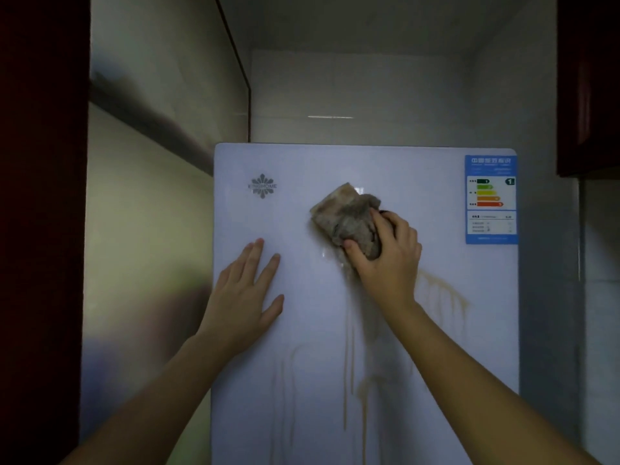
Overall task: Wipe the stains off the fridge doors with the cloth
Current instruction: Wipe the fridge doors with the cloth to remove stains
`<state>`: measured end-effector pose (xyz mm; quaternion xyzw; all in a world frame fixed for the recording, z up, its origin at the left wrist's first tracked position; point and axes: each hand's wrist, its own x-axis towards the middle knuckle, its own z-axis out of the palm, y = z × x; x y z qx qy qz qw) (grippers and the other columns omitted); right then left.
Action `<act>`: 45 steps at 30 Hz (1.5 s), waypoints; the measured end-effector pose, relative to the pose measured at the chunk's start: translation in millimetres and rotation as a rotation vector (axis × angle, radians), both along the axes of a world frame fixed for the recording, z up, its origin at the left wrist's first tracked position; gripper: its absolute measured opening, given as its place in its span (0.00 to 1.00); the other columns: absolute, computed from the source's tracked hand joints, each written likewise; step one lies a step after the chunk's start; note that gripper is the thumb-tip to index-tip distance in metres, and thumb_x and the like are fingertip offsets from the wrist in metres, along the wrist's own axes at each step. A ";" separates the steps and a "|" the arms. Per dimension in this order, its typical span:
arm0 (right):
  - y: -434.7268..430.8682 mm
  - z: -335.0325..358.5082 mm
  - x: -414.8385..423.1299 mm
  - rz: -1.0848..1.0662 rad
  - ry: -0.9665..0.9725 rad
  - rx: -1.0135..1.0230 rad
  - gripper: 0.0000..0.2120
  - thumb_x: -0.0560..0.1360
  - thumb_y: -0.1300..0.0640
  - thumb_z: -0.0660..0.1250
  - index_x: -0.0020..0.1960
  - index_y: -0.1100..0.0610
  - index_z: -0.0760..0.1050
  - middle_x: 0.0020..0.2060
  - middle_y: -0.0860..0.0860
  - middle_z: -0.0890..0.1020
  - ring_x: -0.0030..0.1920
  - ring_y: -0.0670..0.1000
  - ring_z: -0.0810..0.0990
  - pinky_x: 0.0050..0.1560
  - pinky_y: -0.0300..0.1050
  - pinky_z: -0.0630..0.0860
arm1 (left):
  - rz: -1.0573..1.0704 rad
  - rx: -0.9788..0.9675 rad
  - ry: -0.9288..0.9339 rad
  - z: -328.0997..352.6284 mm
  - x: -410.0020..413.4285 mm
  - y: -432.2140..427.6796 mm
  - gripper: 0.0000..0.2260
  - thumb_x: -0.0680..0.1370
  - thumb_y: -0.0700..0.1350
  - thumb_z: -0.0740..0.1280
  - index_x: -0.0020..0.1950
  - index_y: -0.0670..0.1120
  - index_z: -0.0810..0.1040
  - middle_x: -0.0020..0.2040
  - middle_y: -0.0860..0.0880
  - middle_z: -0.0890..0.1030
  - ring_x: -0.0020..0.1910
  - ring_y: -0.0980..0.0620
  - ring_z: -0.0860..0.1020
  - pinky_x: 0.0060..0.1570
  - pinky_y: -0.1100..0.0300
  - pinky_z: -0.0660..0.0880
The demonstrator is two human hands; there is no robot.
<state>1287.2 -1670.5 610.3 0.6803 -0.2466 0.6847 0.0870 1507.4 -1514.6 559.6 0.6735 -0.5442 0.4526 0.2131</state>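
A white fridge door (302, 162) fills the middle of the head view. Brownish stains (443, 293) run down it in drips, right of and below my right hand, with more streaks (349, 380) lower down. My right hand (385, 256) grips a crumpled beige-grey cloth (345, 216) and holds it against the upper middle of the door. My left hand (245, 297) lies flat on the door to the left, fingers straight and spread, holding nothing.
A blue energy label (491, 199) sticks to the door's top right corner, and a grey logo (262, 186) sits at top left. Pale walls flank the fridge. A dark red cabinet (587, 82) hangs at the upper right, another dark panel (40, 196) at the left.
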 end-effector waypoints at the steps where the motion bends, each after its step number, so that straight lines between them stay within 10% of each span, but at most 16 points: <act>1: 2.1 -9.9 3.0 0.010 -0.020 0.016 0.32 0.72 0.37 0.68 0.72 0.51 0.74 0.68 0.51 0.74 0.66 0.54 0.70 0.62 0.48 0.65 | 0.004 -0.003 -0.013 -1.3 1.4 -0.1 0.32 0.79 0.61 0.53 0.80 0.48 0.61 0.82 0.41 0.56 0.80 0.42 0.59 0.72 0.46 0.67; 8: -7.4 -81.2 -24.2 -0.097 0.260 -0.196 0.31 0.71 0.40 0.70 0.69 0.54 0.77 0.65 0.54 0.78 0.63 0.58 0.77 0.58 0.54 0.73 | 0.003 -0.050 -0.048 -10.6 7.0 -10.4 0.33 0.80 0.62 0.53 0.81 0.47 0.58 0.82 0.41 0.53 0.81 0.43 0.55 0.74 0.45 0.62; 17: -9.4 -15.7 -31.6 -0.040 -0.146 0.093 0.31 0.71 0.44 0.75 0.71 0.52 0.73 0.65 0.53 0.75 0.64 0.56 0.71 0.63 0.52 0.67 | 0.026 -0.088 -0.071 -15.9 6.9 -17.4 0.34 0.79 0.62 0.52 0.82 0.46 0.55 0.83 0.41 0.50 0.82 0.43 0.50 0.77 0.47 0.51; 26: -9.6 -76.2 -23.9 -0.094 0.201 -0.154 0.31 0.70 0.40 0.71 0.68 0.54 0.76 0.65 0.54 0.77 0.63 0.56 0.74 0.57 0.54 0.73 | 0.039 -0.106 -0.084 -16.6 5.6 -18.1 0.34 0.79 0.61 0.54 0.82 0.46 0.55 0.83 0.40 0.51 0.82 0.42 0.51 0.78 0.47 0.52; 32: -5.8 -33.4 -17.1 -0.052 -0.058 0.022 0.30 0.70 0.44 0.75 0.68 0.54 0.76 0.64 0.53 0.76 0.63 0.55 0.71 0.59 0.47 0.65 | 0.028 -0.134 -0.093 -17.1 4.6 -19.4 0.34 0.79 0.61 0.54 0.82 0.46 0.56 0.82 0.40 0.52 0.82 0.42 0.52 0.78 0.47 0.51; 45: 23.0 80.2 36.5 -0.066 0.276 -0.275 0.31 0.71 0.39 0.72 0.70 0.51 0.75 0.63 0.51 0.77 0.61 0.56 0.73 0.57 0.50 0.67 | -0.004 -0.254 -0.034 -14.4 13.5 -8.9 0.30 0.80 0.58 0.57 0.77 0.43 0.65 0.80 0.39 0.60 0.79 0.40 0.60 0.76 0.44 0.60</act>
